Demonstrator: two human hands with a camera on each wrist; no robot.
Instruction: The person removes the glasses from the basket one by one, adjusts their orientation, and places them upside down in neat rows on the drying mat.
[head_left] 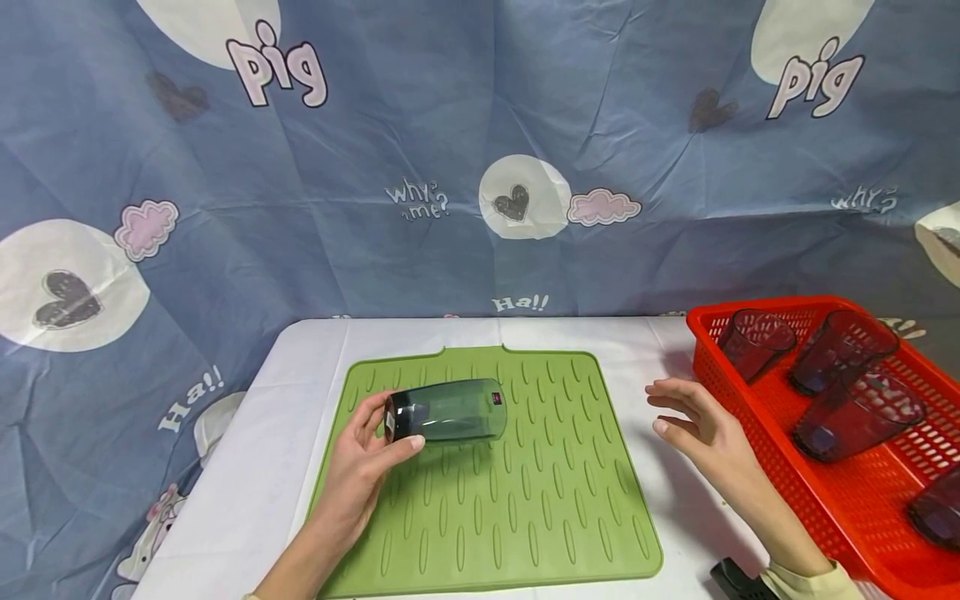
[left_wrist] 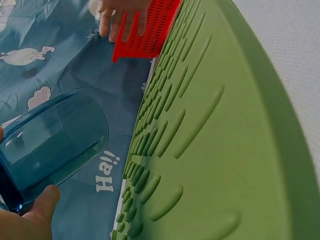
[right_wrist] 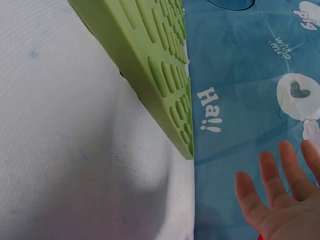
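My left hand (head_left: pixel 362 471) grips a tinted drinking glass (head_left: pixel 457 410) by its thick base. The glass lies sideways in the air over the green ribbed mat (head_left: pixel 525 517), its mouth pointing right. In the left wrist view the thumb (left_wrist: pixel 46 202) presses along the wall of the glass (left_wrist: pixel 55 135). My right hand (head_left: pixel 701 429) hovers between the mat and the red basket (head_left: pixel 795 492), fingers loosely bent and holding nothing. The right wrist view shows that hand (right_wrist: pixel 285 200) with its fingers spread apart.
Several similar glasses, one of them a tilted glass (head_left: pixel 858 412), stand or lean inside the basket at the right. A white cloth (head_left: pixel 225 500) covers the table under the mat. Behind the table hangs a blue printed curtain (head_left: pixel 420 108). A black object (head_left: pixel 738 579) sits by the right wrist.
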